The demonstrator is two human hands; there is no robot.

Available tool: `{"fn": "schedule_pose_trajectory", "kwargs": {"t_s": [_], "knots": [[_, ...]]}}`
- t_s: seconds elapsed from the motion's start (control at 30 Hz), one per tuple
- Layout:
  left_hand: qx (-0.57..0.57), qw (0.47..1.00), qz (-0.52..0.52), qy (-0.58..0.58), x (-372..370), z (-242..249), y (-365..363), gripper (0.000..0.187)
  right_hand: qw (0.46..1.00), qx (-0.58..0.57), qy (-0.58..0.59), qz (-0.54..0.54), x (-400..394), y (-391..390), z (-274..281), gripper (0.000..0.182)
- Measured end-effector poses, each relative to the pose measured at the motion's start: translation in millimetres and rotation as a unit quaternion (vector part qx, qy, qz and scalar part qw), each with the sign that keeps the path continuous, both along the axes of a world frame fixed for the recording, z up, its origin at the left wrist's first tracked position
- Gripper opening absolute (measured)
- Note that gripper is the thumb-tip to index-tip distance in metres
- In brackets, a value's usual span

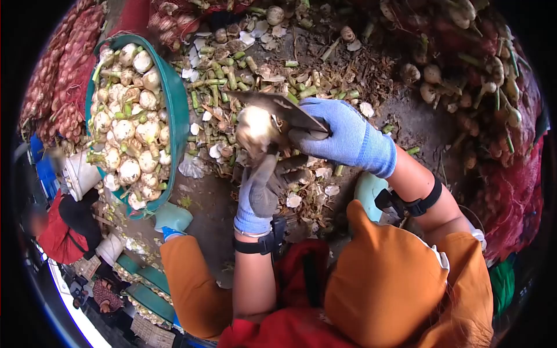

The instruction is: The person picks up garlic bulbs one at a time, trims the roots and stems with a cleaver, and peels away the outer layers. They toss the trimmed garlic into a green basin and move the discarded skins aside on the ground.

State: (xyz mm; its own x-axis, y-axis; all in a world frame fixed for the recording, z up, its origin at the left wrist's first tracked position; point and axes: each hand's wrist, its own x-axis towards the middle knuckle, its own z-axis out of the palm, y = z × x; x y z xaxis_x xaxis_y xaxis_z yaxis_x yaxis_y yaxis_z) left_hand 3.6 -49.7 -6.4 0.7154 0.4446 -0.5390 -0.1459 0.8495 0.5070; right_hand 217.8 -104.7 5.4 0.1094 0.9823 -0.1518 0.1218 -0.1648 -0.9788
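Note:
My right hand (343, 134), in a blue glove with dark fingertips, is closed around the handle end of a wide flat knife (278, 108). Its blade points left and overlaps the top of a garlic bulb (254, 129), which is pale and blurred by motion. Below the bulb, my left hand (260, 194), gloved the same way, has its fingers closed on the bulb's lower end. Beneath both hands, cut green stems (229, 75) and papery skins (191, 167) litter the ground.
A green tub (178, 110) heaped with trimmed garlic (129, 130) stands on the left. Red net sacks (61, 69) line the far left, and untrimmed garlic (432, 74) lies piled at right beside more red netting (516, 197). Another person (61, 232) sits at lower left.

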Motion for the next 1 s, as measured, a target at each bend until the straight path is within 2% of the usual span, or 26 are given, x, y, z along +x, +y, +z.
{"fn": "schedule_pose_trajectory", "kwargs": {"t_s": [0.03,0.1,0.17,0.23,0.27,0.3,0.37,0.4,0.43,0.5,0.53,0.57,0.63,0.67,0.7,0.77,0.83,0.87,0.9,0.97,1.0], "knots": [[0.078,0.994,0.016,0.074,1,1,-3,0.048,0.996,0.068,-0.065,-0.002,-1,1,-1,0.029],[0.107,0.988,0.034,0.104,0,-11,-1,0.046,0.998,0.051,0.017,-0.030,-7,1,1,0.033],[0.137,0.979,0.055,0.140,0,-11,0,0.045,0.999,0.040,0.029,-0.014,-3,3,-6,0.034],[0.211,0.948,-0.108,0.212,4,0,-4,0.040,0.999,0.040,0.008,-0.032,-6,1,-28,0.034],[0.277,0.931,-0.141,0.193,6,-4,-11,0.036,0.999,0.037,-0.015,-0.018,-7,-1,-28,0.043],[0.288,0.913,-0.196,0.212,6,-3,-13,0.030,0.995,0.021,-0.093,0.001,-10,-2,-22,0.043],[0.349,0.855,-0.278,0.263,-4,-11,-12,0.030,0.997,-0.053,-0.045,0.043,-12,-1,-29,0.042],[0.346,0.875,-0.225,0.252,-4,-10,-13,0.027,0.996,-0.077,0.028,0.026,-12,-3,-36,0.037],[0.351,0.872,-0.220,0.261,-5,-11,-10,0.027,0.991,-0.089,0.095,0.044,-12,-5,-50,0.036],[0.592,0.729,-0.117,0.323,-3,-11,3,0.039,0.979,-0.112,0.158,0.066,-15,-3,-45,0.035],[0.608,0.687,-0.103,0.385,-2,-6,5,0.051,0.971,-0.144,0.179,0.067,-17,-2,-33,0.037],[0.620,0.660,-0.148,0.397,-8,-20,12,0.058,0.969,-0.134,0.187,0.091,-20,-3,-37,0.037],[0.656,0.578,-0.171,0.454,-6,-29,14,0.059,0.965,-0.109,0.222,0.084,-25,-2,-27,0.040],[0.683,0.570,-0.154,0.429,-5,-38,15,0.056,0.969,-0.087,0.218,0.074,-27,-7,-32,0.041],[0.667,0.605,-0.150,0.408,-3,-41,12,0.049,0.958,-0.152,0.226,0.085,-21,-9,-22,0.041],[0.686,0.607,-0.203,0.347,-5,-43,7,0.044,0.935,-0.274,0.203,0.096,-9,-13,8,0.038],[0.700,0.595,-0.246,0.307,-8,-38,0,0.046,0.905,-0.322,0.251,0.118,0,-31,-8,0.034],[0.698,0.590,-0.275,0.297,-10,-37,0,0.052,0.952,-0.167,0.241,0.083,-10,-47,-45,0.032],[0.697,0.590,-0.272,0.303,-13,-36,1,0.052,0.952,-0.167,0.241,0.089,-12,-42,-42,0.032],[0.669,0.643,-0.239,0.286,-13,-38,6,0.070,0.924,-0.169,0.342,-0.020,-17,-34,-27,0.030],[0.643,0.656,-0.271,0.288,-13,-45,13,0.066,0.926,-0.185,0.326,-0.032,-16,-25,-20,0.027]]}}
